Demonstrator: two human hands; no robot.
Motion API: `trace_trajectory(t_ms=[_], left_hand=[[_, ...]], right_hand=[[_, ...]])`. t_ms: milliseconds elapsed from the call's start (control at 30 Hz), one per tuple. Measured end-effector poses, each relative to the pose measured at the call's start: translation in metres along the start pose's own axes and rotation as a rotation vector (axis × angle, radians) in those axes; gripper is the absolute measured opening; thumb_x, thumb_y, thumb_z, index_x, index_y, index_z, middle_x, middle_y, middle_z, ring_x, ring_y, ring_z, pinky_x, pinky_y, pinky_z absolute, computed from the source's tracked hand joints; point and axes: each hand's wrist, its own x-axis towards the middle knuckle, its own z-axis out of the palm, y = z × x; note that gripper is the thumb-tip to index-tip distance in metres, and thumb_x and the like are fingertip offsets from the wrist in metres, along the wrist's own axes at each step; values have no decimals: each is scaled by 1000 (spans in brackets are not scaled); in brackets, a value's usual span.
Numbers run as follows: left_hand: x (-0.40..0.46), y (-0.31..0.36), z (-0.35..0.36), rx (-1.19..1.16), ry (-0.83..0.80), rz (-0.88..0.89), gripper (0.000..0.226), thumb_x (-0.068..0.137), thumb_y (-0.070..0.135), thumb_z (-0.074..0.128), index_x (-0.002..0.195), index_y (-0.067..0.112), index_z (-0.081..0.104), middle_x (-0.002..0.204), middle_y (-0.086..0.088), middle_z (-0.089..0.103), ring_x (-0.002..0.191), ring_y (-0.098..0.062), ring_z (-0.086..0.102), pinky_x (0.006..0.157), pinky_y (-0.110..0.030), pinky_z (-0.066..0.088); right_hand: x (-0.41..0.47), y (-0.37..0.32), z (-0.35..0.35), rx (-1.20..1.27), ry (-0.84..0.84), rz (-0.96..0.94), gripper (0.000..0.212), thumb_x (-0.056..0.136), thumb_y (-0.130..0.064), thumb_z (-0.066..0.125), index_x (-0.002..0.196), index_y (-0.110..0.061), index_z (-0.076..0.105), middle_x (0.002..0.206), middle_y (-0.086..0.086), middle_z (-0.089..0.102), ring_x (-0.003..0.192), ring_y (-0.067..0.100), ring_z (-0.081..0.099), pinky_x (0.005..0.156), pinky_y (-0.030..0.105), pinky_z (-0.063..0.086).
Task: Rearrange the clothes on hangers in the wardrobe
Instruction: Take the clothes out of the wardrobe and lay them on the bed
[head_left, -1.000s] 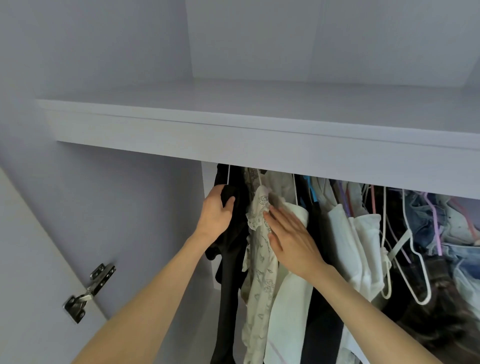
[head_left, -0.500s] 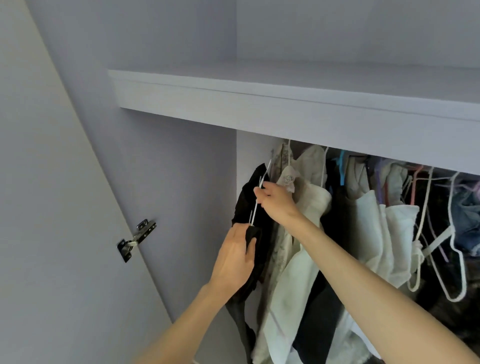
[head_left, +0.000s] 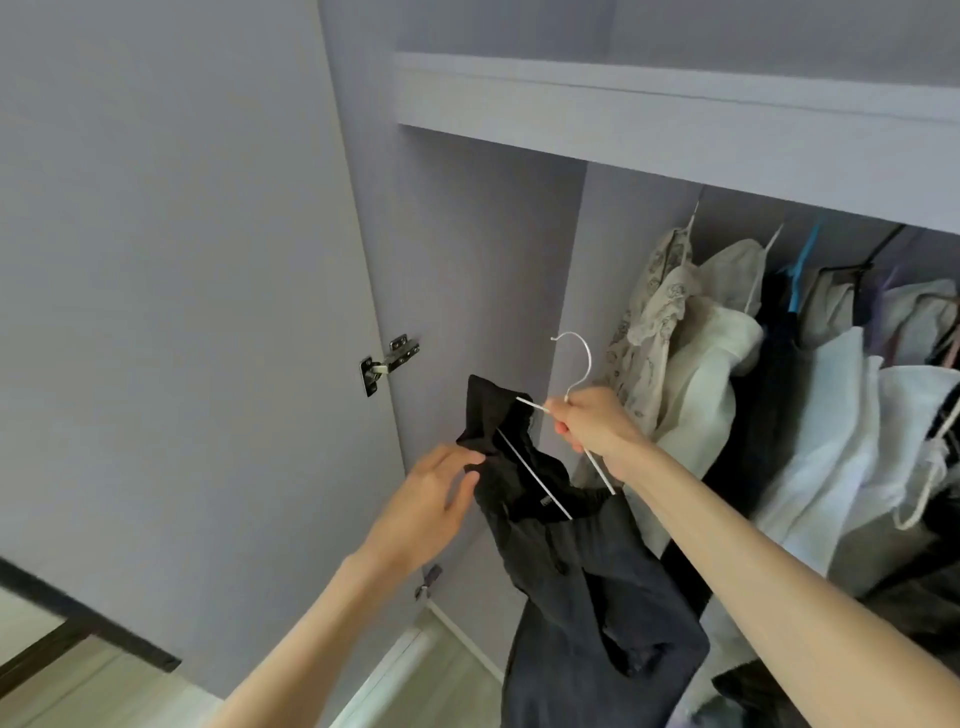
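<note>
black garment (head_left: 571, 561) on white hanger (head_left: 574, 374) now off the rail, in right hand (head_left: 597, 423)

black garment (head_left: 566, 561) on white wire hanger (head_left: 576, 364). just right of the right grip (head_left: 597, 423): cream top w/ grey floral print (head_left: 649, 317), then plain white clothes (head_left: 841, 447), blue hanger (head_left: 802, 265). wardrobe panels (head_left: 483, 270) pale lilac-grey.
</note>
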Motion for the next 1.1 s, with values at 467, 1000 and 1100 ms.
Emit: trace_trajectory(t_ms=[467,1000,1100], left_hand=[[-100,-38,-65,313,152,22,57,93,60,22,112,21,58,98,2,64,92,-23,58,84,-35,42],[-293,-25,-158,414,960,-579,21,82,34,57,83,16,67,74,9,64,66,2,39,68,-19,26],[-339,-14,-165,460,1053,-728,22,82,37,56,83,18,67,75,10,65,68,0,49,73,-17,25]], right_hand=[[-113,-7,65,12,-103,-452,38,94,-13,50,60,-23,63,51,-5,52,50,10,47,63,23,42],[-146,-67,217,-342,-100,-1254,36,91,-36,41,78,-15,67,74,-6,62,70,10,49,63,21,39],[-164,-75,254,-295,-199,-1305,33,92,-36,45,79,-13,65,73,-5,60,64,10,51,55,15,35]])
